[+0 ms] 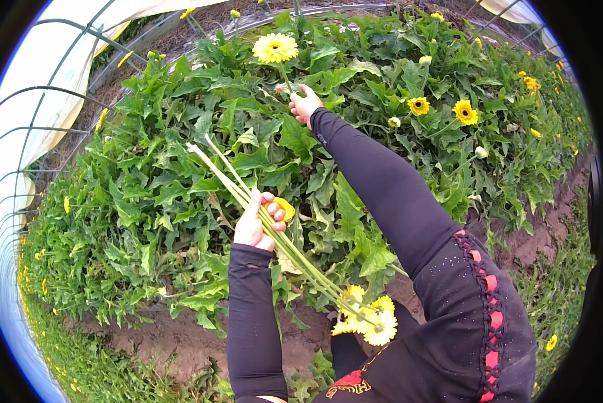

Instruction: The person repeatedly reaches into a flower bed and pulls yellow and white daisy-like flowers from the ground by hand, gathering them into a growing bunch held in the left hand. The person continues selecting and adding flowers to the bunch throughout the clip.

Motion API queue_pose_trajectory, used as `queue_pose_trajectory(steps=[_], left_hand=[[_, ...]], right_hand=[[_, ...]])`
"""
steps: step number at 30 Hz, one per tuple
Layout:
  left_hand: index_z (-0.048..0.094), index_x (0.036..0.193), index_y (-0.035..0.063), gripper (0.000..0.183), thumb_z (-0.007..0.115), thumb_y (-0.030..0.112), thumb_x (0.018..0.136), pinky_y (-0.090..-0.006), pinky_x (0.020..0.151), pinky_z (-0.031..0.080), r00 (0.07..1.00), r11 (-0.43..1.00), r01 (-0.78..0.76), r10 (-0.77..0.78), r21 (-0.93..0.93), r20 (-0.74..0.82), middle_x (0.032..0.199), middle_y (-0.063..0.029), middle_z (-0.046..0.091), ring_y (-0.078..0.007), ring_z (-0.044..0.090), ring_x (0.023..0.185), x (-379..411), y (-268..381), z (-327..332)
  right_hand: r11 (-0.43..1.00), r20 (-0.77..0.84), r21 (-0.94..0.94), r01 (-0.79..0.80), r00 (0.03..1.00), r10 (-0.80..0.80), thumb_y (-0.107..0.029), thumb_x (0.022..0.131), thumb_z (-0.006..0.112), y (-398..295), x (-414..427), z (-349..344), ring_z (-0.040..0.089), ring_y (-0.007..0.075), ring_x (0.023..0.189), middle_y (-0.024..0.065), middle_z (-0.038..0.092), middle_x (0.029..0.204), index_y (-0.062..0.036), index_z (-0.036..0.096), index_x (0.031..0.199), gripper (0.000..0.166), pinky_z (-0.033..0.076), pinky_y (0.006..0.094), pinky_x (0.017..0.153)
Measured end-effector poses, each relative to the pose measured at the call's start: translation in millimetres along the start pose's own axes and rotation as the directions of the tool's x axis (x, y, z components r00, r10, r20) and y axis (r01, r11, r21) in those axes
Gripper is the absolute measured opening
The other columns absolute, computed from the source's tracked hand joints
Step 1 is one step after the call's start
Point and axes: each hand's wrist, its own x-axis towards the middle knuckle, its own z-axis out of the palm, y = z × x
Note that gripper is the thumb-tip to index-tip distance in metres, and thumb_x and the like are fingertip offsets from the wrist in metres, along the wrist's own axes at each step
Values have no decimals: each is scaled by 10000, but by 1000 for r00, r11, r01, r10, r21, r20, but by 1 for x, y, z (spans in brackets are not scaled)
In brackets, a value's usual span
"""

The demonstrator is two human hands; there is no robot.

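Note:
My left hand [261,221] is closed around a bunch of long green stems, whose pale cut ends point up and left. The bunch's yellow gerbera flowers [369,315] hang low at the right, near my body. A yellow round thing [282,209] shows behind the fingers; what it is I cannot tell. My right hand [305,103] reaches out over the leaves, at the stem of a standing pale yellow gerbera flower [275,48]. Its fingers are partly curled near that stem; whether they grip it is unclear. A faded flower head [280,88] is beside them.
Dense gerbera leaves [180,176] fill the raised bed, with orange-yellow flowers [465,112] and a closed bud [481,152] at the right. Bare soil [170,342] runs along the near edge. A greenhouse frame with white plastic film [39,111] curves along the left.

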Motion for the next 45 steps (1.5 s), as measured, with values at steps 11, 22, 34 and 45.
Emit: queue_pose_trajectory(steps=[11,22,34,45], left_hand=[[444,881,65,226,455,281,813,-205,417,344,989,987,143,-145,73,29,712,-57,458,-124,398,545,90,4,-39],[503,785,71,163,537,229,768,-206,342,333,956,877,160,-22,453,-294,547,-1,474,-98,404,399,88,-98,-56],[464,792,41,120,505,153,783,-214,305,268,950,952,113,-19,285,-312,520,-15,425,-97,348,367,66,-144,-96],[501,846,40,148,506,174,783,-180,309,281,968,907,121,-19,402,-249,552,-27,498,-57,369,371,-7,-138,-83]], right_hand=[[329,477,-658,677,714,-513,-175,741,461,91,-36,-7,529,271,773,104,556,796,-78,542,842,162,424,347,687],[869,264,44,-493,845,466,-115,802,340,136,-80,-38,566,198,665,120,546,881,1,406,1065,295,472,285,583],[756,78,218,-618,783,617,-268,857,279,204,-86,-8,236,84,339,-33,304,452,-85,443,763,262,181,230,319],[601,263,542,-588,797,544,-255,871,280,169,-165,-26,201,60,382,-44,259,508,-73,366,793,216,176,189,315]])
